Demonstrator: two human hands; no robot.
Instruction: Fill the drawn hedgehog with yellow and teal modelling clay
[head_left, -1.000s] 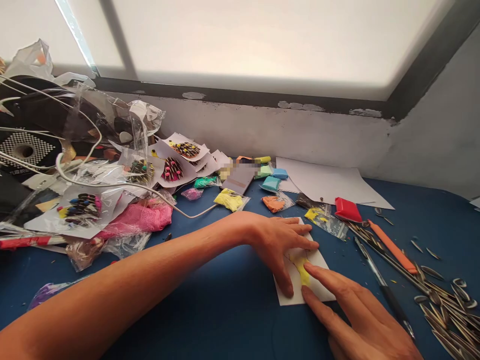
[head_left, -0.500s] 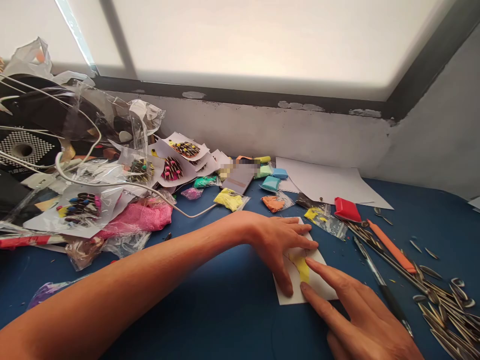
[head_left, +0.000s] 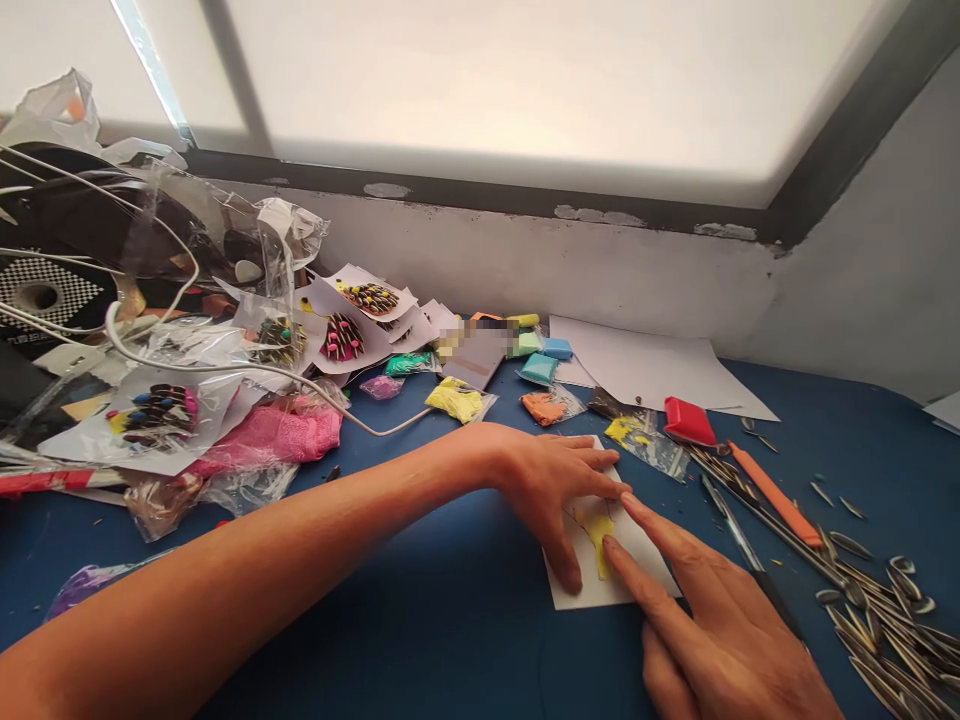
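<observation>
A small white sheet of paper (head_left: pixel 637 580) lies on the blue table, with a drawn outline and a flattened patch of yellow clay (head_left: pixel 600 528) on it. My left hand (head_left: pixel 559 490) rests on the sheet with its fingers spread, touching the paper to the left of and above the clay. From the right, my right hand (head_left: pixel 705 610) reaches over the sheet with two fingers stretched out. One fingertip touches the right edge of the yellow clay; the other is close to my left fingertips. The remaining right fingers are bent under the palm.
Sunflower seeds (head_left: pixel 892 630), a pen (head_left: pixel 742 540), tweezers (head_left: pixel 772 515) with an orange strip (head_left: pixel 776 495) and a red packet (head_left: pixel 688 421) lie to the right. Clay bags (head_left: pixel 455 400) are behind. Seed-covered paper crafts (head_left: pixel 345 340), a pink cloth (head_left: pixel 274 440) and a white cable (head_left: pixel 300 378) fill the left.
My right fingers have shifted slightly up and left along the clay. The yellow patch looks narrower at its lower end. My left hand has stayed in place on the paper.
</observation>
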